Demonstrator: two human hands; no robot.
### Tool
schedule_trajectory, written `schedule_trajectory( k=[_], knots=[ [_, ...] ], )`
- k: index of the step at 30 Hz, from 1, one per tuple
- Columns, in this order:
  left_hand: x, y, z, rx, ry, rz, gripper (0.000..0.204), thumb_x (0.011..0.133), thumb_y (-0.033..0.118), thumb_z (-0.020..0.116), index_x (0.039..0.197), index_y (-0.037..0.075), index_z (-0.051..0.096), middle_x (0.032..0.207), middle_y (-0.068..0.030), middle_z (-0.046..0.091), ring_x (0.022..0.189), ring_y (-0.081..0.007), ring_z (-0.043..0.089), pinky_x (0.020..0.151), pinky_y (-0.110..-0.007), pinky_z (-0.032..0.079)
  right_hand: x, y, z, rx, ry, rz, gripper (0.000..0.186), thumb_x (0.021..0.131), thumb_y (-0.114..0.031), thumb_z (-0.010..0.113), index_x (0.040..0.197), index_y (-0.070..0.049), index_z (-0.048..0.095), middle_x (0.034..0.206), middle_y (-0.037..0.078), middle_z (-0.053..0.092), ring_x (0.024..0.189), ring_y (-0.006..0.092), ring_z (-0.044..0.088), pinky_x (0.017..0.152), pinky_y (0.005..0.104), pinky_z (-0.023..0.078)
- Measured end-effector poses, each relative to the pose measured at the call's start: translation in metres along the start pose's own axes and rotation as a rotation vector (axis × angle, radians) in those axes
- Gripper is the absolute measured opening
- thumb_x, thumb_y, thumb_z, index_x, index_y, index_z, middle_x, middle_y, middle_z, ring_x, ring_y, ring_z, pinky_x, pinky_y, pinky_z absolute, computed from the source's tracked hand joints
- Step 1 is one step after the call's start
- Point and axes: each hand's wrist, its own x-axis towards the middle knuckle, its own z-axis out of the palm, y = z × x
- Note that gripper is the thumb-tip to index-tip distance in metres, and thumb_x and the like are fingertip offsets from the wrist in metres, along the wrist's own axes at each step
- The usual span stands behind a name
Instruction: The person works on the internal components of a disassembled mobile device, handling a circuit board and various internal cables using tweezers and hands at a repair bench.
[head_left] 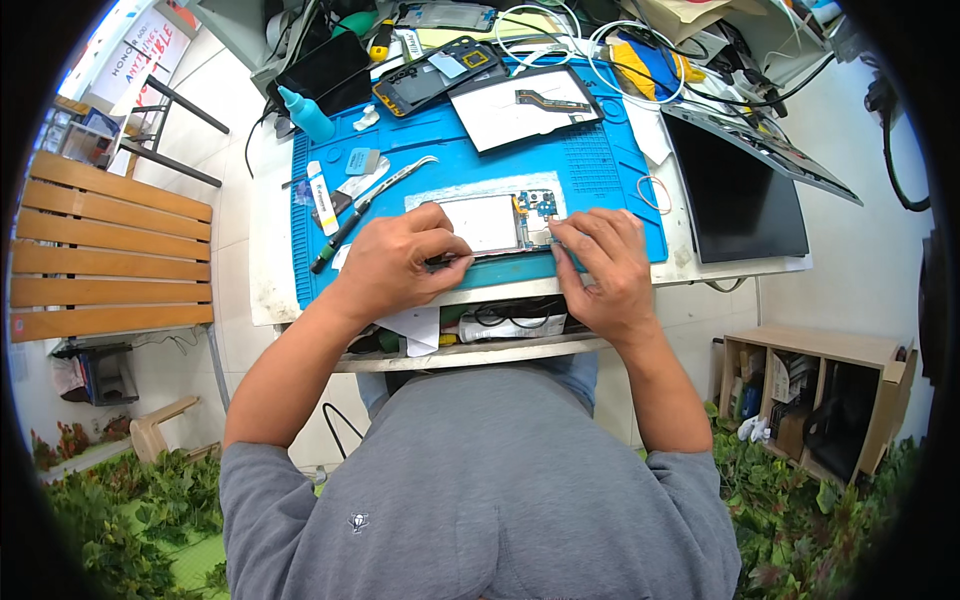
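Observation:
An opened smartphone [482, 222] lies on the blue work mat [465, 165], its pale, flat inner face up and its circuit board [541, 212] bare toward the right end. At the phone's near left corner, my left hand [395, 262] is closed, fingertips pinched together. A small dark bit shows under those fingers, too hidden to name. My right hand [608, 275] grips the phone's right end, with the thumb at the near edge and fingertips by the board. Beside my left hand lie a green-and-black screwdriver [341, 238] and curved tweezers [405, 175].
Behind the phone lie a white board [510, 112] with a flex cable and a dark phone frame [440, 78]. A blue squeeze bottle [307, 115] stands at the far left. A tilted screen [740, 190] sits right. Cables tangle at the back; an open drawer [510, 325] is below.

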Motion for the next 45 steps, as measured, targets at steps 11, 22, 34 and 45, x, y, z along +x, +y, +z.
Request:
schedule_trajectory(
  k=[11,22,34,45],
  knots=[
    [0.009,0.006,0.009,-0.006,0.019,0.036,0.012,0.090,0.012,0.094,0.102,0.012,0.091,0.096,-0.0055,0.077,0.080,-0.0209,0.078,0.068,-0.034,0.062,-0.021,-0.004,0.004,0.016,-0.070,0.021,0.035,0.091,-0.004,0.086,0.125,-0.006,0.082,0.125,0.008,0.078,0.122,0.0315,0.070,0.108,0.0508,0.052],
    [0.024,0.016,0.025,0.081,0.030,0.114,0.009,0.090,0.013,0.092,0.098,0.011,0.090,0.096,-0.0039,0.081,0.081,-0.0228,0.081,0.070,-0.036,0.064,-0.020,-0.004,0.008,-0.004,-0.061,-0.008,0.035,0.088,-0.006,0.087,0.123,-0.006,0.084,0.125,0.007,0.076,0.125,0.0311,0.069,0.110,0.0511,0.051],
    [0.024,0.020,0.024,0.068,0.007,0.027,0.006,0.091,0.012,0.092,0.094,0.009,0.088,0.093,-0.0049,0.080,0.078,-0.0229,0.080,0.069,-0.036,0.064,-0.016,-0.007,0.011,-0.038,-0.086,-0.082,0.031,0.089,-0.008,0.085,0.120,-0.003,0.084,0.125,0.009,0.075,0.125,0.0318,0.069,0.109,0.0508,0.051],
    [0.026,0.008,0.014,0.066,-0.083,0.118,0.013,0.094,0.014,0.092,0.107,0.014,0.091,0.100,-0.0048,0.081,0.084,-0.0248,0.081,0.074,-0.038,0.065,-0.004,-0.002,0.013,0.036,-0.117,-0.102,0.025,0.090,-0.006,0.083,0.115,-0.002,0.079,0.125,0.011,0.076,0.127,0.0338,0.071,0.113,0.0527,0.053]
  ],
)
